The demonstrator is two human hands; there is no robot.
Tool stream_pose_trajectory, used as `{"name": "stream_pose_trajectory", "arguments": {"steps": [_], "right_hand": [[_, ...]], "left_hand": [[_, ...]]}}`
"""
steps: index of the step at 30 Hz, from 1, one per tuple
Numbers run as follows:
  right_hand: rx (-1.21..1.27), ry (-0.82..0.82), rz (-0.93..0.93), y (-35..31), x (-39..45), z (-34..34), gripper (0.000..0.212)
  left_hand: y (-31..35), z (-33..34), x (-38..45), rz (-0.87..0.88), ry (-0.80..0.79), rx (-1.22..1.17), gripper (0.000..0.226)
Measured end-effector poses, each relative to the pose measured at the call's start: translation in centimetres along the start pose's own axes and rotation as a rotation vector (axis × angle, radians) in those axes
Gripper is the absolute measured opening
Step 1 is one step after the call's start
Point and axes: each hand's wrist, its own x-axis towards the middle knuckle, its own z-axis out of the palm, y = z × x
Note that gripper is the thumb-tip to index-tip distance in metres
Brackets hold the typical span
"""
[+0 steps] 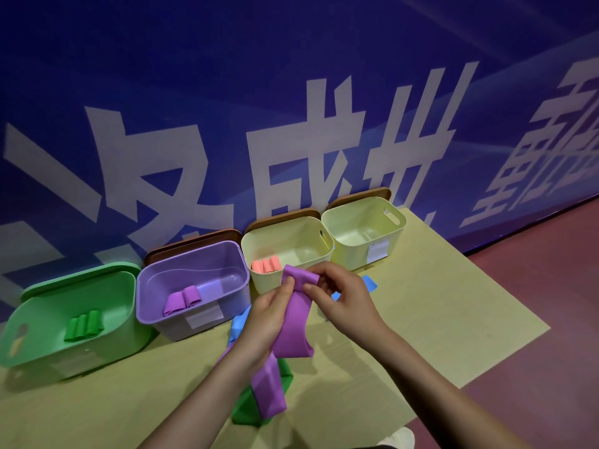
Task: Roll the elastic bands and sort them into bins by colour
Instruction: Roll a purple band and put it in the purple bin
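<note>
Left hand [269, 314] and right hand [340, 296] both gripping purple band [293, 332] at its top end, purple bin [162, 286] behind, desk [437, 303] beneath

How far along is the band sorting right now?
Done: rolled bands sit in the green bin, purple bin and the yellow bin holding pink rolls. In hand: both hands are rolling a purple band. Left: a green band and blue bands on the table; the far bin looks empty.
</note>
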Motion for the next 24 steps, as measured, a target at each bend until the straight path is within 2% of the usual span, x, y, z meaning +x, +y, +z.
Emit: {"name": "stream_pose_trajectory", "arguments": {"steps": [3,7,10,13,21,24], "right_hand": [[-0.105,0.036,-0.055,0.4,0.0,-0.2,0.012],[-0.267,0.013,-0.21,0.5,0.0,-1.0,0.019],[-0.41,-0.005,-0.306,0.5,0.1,-1.1,0.021],[-0.462,0.012,-0.362,0.7,0.2,-1.1,0.023],[-0.412,-0.015,-0.343,1.0,0.3,-0.9,0.023],[-0.121,-0.152,-0.153,0.9,0.2,-1.5,0.033]], "left_hand": [[0.4,0.1,-0.1,-0.066,-0.004,-0.057,0.034],[0.4,0.5,0.1,-0.032,-0.094,-0.15,0.047],[0.6,0.8,0.2,-0.084,-0.042,-0.163,0.051],[0.6,0.8,0.4,-0.101,-0.038,-0.173,0.045],[0.1,0.6,0.6,-0.063,-0.035,-0.137,0.042],[-0.1,0.2,0.6,-0.067,-0.055,-0.166,0.033]]}}
